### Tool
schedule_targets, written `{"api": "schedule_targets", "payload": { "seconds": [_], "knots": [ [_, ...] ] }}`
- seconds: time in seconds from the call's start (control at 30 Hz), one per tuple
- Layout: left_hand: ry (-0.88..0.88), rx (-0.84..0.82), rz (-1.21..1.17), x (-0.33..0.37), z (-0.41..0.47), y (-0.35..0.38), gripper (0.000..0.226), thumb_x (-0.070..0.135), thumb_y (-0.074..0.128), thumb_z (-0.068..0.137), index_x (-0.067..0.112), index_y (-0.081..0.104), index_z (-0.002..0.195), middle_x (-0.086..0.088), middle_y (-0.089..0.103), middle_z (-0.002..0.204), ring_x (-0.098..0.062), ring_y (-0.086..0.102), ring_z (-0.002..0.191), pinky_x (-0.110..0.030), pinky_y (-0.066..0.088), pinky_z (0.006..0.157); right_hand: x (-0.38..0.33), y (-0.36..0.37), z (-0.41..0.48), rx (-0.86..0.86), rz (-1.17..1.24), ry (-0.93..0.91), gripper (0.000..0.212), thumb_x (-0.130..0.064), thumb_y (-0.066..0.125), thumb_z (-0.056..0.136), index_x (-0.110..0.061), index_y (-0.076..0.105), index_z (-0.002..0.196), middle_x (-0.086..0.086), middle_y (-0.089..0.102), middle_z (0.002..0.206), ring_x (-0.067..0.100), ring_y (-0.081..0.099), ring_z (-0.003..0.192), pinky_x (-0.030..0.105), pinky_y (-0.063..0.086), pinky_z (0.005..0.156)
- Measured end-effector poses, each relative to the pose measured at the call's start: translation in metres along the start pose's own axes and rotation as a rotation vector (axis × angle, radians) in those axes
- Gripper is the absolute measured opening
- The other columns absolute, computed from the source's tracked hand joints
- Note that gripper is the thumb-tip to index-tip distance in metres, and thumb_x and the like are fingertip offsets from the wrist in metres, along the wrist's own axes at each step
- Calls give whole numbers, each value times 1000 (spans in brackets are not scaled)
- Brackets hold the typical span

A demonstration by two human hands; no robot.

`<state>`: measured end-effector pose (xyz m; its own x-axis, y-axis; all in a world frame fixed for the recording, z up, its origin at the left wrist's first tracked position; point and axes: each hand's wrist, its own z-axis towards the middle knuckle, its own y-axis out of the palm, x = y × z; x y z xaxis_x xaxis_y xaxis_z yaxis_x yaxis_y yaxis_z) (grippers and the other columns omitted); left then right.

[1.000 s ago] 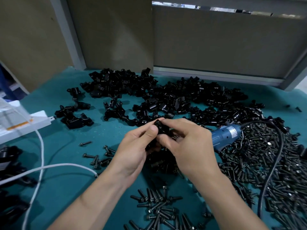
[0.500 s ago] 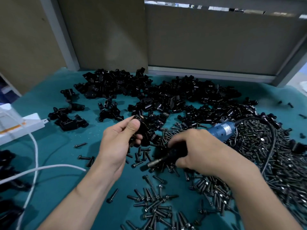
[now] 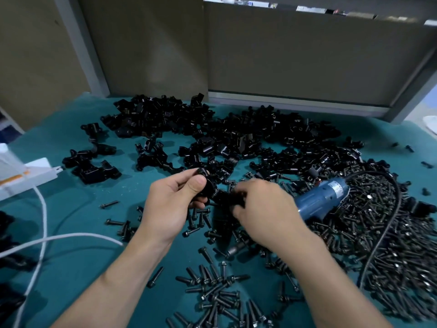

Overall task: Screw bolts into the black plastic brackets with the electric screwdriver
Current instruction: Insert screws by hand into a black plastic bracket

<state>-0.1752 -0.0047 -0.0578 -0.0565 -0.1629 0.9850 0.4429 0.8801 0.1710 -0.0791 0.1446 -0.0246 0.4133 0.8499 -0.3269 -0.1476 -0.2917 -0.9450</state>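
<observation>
Bracket (image 3: pixel 210 187) pinched in left hand (image 3: pixel 170 209); right hand (image 3: pixel 264 209) curled just beside it, grip too blurred to tell.

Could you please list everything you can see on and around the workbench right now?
black plastic brackets: many, black, heaped across the far side of the mat
held bracket: one, black, in the left hand
bolts: many, dark, heaped at the right, loose near the front
electric screwdriver: one, blue body, lying beside the right hand
black cord: one, black, looping over the bolt heap
white cable: two crossing strands, white, left side
white box: one, white, left edge
mat: one, teal, covering the table
partition panels: grey-brown, behind the table
left hand: pinches the held bracket
right hand: fingers curled at something dark, blurred
</observation>
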Motion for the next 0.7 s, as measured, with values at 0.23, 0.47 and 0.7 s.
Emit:
{"api": "schedule_targets", "payload": {
  "seconds": [0.23, 0.47, 0.7],
  "knots": [
    [88, -120, 156, -1, -5, 3, 19, 41, 71, 81, 57, 78, 89, 6, 80, 91, -6, 69, 67, -20, 57, 64, -2, 12, -1, 81, -98, -61, 25, -11, 64, 88, -31, 49, 88, -10, 57, 83, 21, 52, 72, 34, 31, 55],
    [109, -63, 237, -9, -3, 1, 56, 53, 70, 75, 26, 71, 125, 9, 80, 90, -6, 69, 65, -21, 57, 66, -1, 9, -2, 91, -17, -52, 21, -14, 63, 89, -32, 56, 96, -9, 59, 73, 17, 51, 61, 31, 33, 50],
    [111, -22, 258, -12, 0, -3, 34, 49, 68, 82, 38, 73, 113, 9, 80, 90, -9, 71, 68, -22, 59, 68, -2, 10, 0, 53, -15, -70, 12, -20, 63, 94, -33, 63, 96, -8, 65, 89, 21, 58, 73, 33, 39, 61]
  ]
}}
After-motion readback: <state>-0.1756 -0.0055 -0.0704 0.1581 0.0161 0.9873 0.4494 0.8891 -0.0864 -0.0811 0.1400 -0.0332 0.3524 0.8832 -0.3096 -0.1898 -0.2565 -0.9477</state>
